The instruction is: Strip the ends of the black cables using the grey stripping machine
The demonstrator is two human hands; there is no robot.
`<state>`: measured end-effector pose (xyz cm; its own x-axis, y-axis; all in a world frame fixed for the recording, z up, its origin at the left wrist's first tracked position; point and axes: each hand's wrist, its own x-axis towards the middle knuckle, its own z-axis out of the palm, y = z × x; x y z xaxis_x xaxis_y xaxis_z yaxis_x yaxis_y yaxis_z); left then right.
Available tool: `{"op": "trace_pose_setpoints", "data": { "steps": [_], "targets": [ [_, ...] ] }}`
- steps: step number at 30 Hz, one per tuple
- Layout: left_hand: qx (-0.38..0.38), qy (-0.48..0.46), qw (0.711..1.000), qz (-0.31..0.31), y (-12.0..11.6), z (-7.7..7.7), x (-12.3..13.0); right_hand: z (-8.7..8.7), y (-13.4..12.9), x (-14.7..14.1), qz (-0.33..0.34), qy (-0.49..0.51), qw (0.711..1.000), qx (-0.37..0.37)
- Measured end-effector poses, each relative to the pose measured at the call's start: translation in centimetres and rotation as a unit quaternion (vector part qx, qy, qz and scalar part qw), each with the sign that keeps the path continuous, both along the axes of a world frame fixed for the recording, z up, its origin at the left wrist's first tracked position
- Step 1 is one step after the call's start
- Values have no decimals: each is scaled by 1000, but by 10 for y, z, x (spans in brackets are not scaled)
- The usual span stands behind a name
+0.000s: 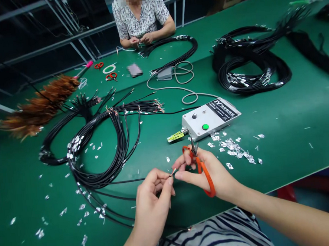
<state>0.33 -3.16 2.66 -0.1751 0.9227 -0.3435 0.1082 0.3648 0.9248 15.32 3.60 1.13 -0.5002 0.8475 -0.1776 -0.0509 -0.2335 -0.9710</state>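
Note:
Between thumb and fingers, my left hand (154,194) pinches the end of a black cable (126,182), whose thin coloured wires (173,171) stick out at the tip. My right hand (212,168) has orange-handled scissors (207,178) hooked in it, blades pointing up and away from the cable. The right thumb and fingertips are at the coloured wires; whether they press on them I cannot tell. Left of my hands lies a coiled bundle of black cables (94,181) with white labels. Beyond my right hand sits a white box machine (211,118) with a green button and a yellow-green tip.
Foil scraps (235,148) litter the green table (287,130). Further coils of black cable (284,75) lie at the back right. A feather duster (40,104), a tape roll (109,69) and red-handled scissors (111,77) lie at left. A co-worker (141,20) sits opposite, handling a cable.

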Motion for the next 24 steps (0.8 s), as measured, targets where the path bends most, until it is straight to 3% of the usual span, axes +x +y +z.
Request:
{"op": "trace_pose_setpoints", "data": {
  "steps": [10,16,20,24],
  "targets": [
    [23,5,999,30,0,-6,0,-5,-4,-15,-56,94,982,-152],
    [58,4,998,38,-6,-10,0,-7,-8,-22,-75,107,983,-131],
    [168,128,976,-46,-12,-15,-5,-7,-9,-26,-84,128,979,-136],
    [148,197,968,-46,-13,-20,-8,-9,-15,-29,-89,105,987,-81]
  ]
}}
